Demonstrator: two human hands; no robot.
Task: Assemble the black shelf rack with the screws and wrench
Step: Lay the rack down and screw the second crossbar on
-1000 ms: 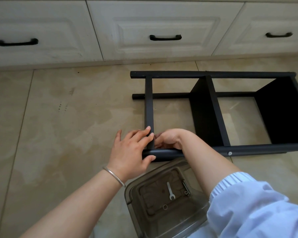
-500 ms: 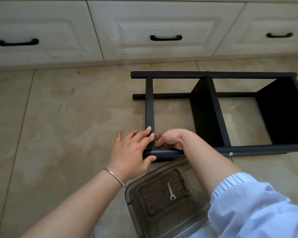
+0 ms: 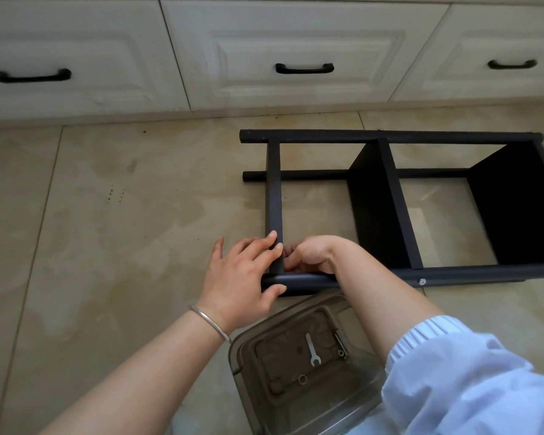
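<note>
The black shelf rack (image 3: 387, 199) lies on its side on the tiled floor, with two solid panels and a flat crossbar (image 3: 274, 196) at its left end. My left hand (image 3: 242, 277) grips the joint where that crossbar meets the near round rail (image 3: 305, 282), fingers over the bar and thumb under the rail. Just right of the crossbar my right hand (image 3: 311, 254) has its fingers curled inside the frame; what they hold is hidden. A small silver wrench (image 3: 311, 351) lies in the clear plastic container (image 3: 248, 346) with a few screws (image 3: 339, 343). A fitted screw (image 3: 422, 281) shows on the near rail.
White cabinet drawers with black handles (image 3: 304, 69) run along the back, close behind the rack. The container stands right under my forearms, against the near rail. Beige floor tiles (image 3: 123, 230) stretch to the left.
</note>
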